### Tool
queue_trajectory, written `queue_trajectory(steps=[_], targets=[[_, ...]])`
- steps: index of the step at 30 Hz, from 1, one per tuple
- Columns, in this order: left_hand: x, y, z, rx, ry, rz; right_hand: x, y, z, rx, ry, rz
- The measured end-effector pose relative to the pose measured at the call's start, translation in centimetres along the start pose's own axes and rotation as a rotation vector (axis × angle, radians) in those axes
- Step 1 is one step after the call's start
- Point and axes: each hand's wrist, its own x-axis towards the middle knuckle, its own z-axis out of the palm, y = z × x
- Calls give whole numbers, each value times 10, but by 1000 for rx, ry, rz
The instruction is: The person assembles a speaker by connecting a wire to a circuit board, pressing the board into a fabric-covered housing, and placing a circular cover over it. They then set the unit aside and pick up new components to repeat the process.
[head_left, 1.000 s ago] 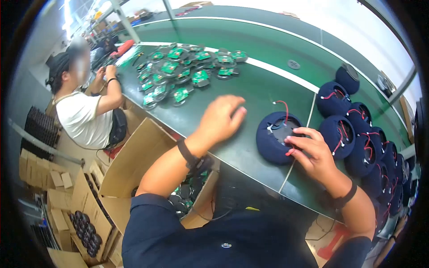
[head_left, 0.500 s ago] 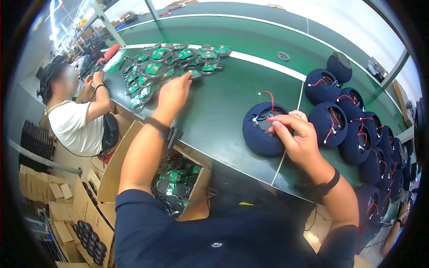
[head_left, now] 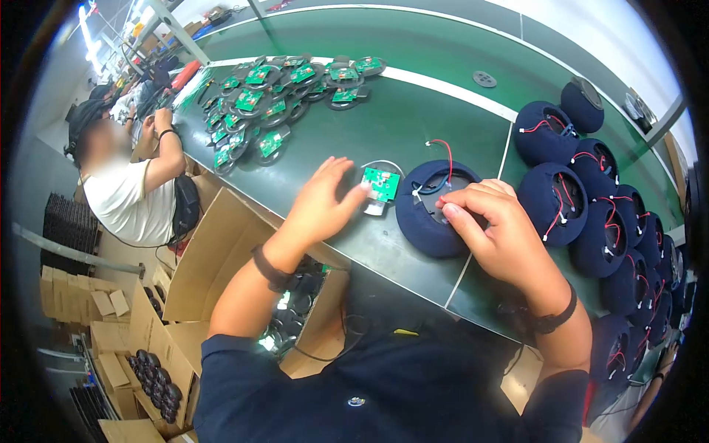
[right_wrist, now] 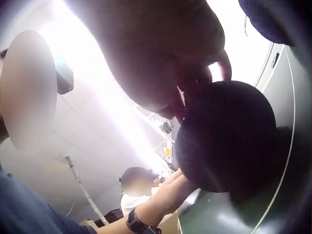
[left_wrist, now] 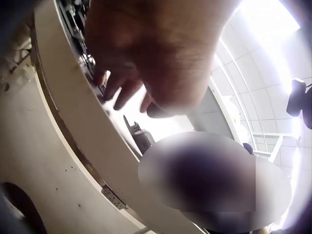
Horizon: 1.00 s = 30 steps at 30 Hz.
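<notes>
As left fingers (head_left: 350, 203) touch one board (head_left: 381, 183), one shell (head_left: 423, 230) beside, one wire (head_left: 450, 156).

Dark wrist straps (head_left: 270, 270) accompany a short-sleeved navy shirt (head_left: 436, 391) bearing an emblem (head_left: 356, 402).

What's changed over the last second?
The left hand reached the circuit-board pile, then returned toward the navy fabric-covered housing; a green circuit board is now beside it, at the left thumb. The right hand stayed at the housing; its red wire still sticks up.
</notes>
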Motion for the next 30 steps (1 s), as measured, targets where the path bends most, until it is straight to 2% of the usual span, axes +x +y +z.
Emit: queue_trajectory(steps=[1, 2, 4, 5, 6, 8, 10, 12, 13, 14, 16, 18, 20, 21, 23, 24, 26, 30], targets=[[5, 5, 4, 154, 10, 47, 0, -3, -1, 1, 12, 10], [6, 9, 8, 160, 10, 39, 0, -4, 0, 2, 25, 19], [10, 19, 12, 238, 39, 175, -1, 2, -2, 80, 21, 46], [10, 26, 8, 38, 11, 99, -2, 5, -3, 152, 21, 83], [10, 26, 9, 45, 2, 100, -3, 5, -3, 161, 26, 88], [9, 26, 13, -885, -92, -146, -5, 3, -5, 200, 17, 64], [5, 33, 7, -876, -60, -80, -5, 6, -3, 222, 38, 47], [2, 32, 0, -650, 101, 95, -4, 7, -3, 243, 63, 31], [-3, 48, -8, -772, 147, 74, -5, 6, -5, 246, 19, 82], [-9, 61, -17, -766, 133, 71, -5, 5, -7, 250, -29, 132], [-19, 79, -34, -944, 64, -11, -5, 4, -10, 259, -39, 127], [-24, 88, -39, -924, 63, -26, -4, 6, -9, 265, -58, 111], [-27, 94, -41, -627, 138, 58, -6, 9, -8, 162, 7, -44], [-28, 88, -37, -728, 153, -18, -5, 11, -9, 166, 6, -40], [-33, 93, -32, -834, 153, -68, -4, 17, -13, 116, -70, -191], [-34, 96, -30, -939, 162, -116, -3, 20, -15, 118, -70, -187], [-37, 92, -23, -932, 180, -124, -2, 24, -18, 90, -113, -282], [-43, 97, -15, -956, 178, -109, -2, 24, -21, 46, -151, -332]])
